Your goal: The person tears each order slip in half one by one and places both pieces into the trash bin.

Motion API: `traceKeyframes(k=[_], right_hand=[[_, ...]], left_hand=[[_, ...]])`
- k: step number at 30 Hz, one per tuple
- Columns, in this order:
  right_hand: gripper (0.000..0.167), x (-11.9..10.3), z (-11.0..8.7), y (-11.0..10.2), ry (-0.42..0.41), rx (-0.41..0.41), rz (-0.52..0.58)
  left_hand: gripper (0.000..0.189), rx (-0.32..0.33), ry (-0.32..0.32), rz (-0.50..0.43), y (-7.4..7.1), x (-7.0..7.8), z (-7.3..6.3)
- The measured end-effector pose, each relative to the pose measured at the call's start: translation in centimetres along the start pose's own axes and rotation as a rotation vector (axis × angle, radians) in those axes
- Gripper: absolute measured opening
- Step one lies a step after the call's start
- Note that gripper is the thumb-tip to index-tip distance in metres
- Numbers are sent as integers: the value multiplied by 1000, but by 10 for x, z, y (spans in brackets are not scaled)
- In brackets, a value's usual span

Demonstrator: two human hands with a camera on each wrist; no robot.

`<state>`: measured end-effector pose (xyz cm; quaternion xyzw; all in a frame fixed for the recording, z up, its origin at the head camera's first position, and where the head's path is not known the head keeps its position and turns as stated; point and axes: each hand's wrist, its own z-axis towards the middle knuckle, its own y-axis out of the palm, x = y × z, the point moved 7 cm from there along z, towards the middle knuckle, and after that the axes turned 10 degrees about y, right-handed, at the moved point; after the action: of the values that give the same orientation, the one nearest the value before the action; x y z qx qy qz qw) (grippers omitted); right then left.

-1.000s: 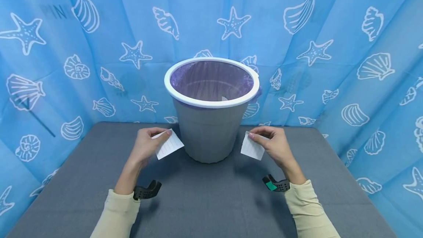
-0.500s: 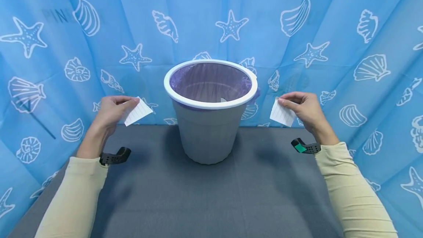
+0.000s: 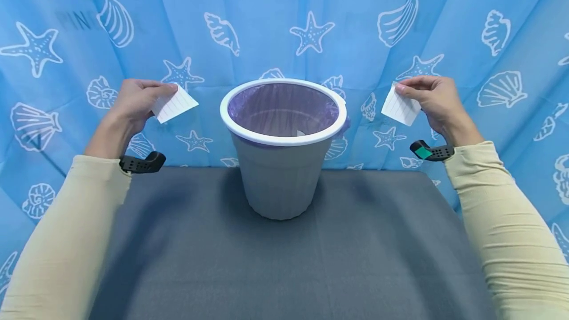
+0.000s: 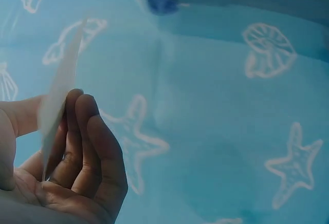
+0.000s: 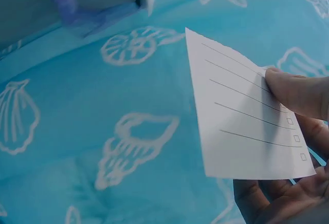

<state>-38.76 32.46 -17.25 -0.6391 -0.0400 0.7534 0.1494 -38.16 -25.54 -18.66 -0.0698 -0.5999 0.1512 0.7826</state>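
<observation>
My left hand [image 3: 135, 101] pinches a small piece of lined paper [image 3: 177, 104] between thumb and fingers, raised to the left of the bin. On the other side, my right hand [image 3: 437, 100] pinches a second lined paper piece [image 3: 401, 105]; in the right wrist view this paper [image 5: 241, 116] shows ruled lines, small checkbox squares and one uneven edge. The left wrist view catches the left paper [image 4: 61, 90] nearly edge-on. Between the hands stands a grey bin [image 3: 280, 177] with a white rim and a purple liner [image 3: 284, 105]. A small white scrap [image 3: 301, 133] shows inside it.
The bin stands on a table with a dark grey cloth [image 3: 284, 265], near its back edge. A blue curtain [image 3: 266, 23] with white shells and starfish hangs behind and at both sides. Each wrist wears a black strap [image 3: 144, 163].
Both hands, each still pinching its paper, have risen from low beside the bin and spread outward to about rim height. The bin stays where it was.
</observation>
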Motion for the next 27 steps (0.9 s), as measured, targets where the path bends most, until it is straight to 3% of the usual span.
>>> traceKeyframes(k=[6, 13, 21, 27], right_hand=[[6, -39, 10, 24, -17, -45, 67], [8, -88, 11, 65, -56, -147, 216], [6, -125, 8, 109, -116, -176, 103], [5, -132, 12, 134, -117, -186, 58]], left_hand=[[61, -24, -17, 11, 19, 43, 14], [51, -70, 39, 66, 51, 89, 25], [42, -87, 106, 77, 83, 122, 29], [39, -115, 134, 113, 105, 133, 32]])
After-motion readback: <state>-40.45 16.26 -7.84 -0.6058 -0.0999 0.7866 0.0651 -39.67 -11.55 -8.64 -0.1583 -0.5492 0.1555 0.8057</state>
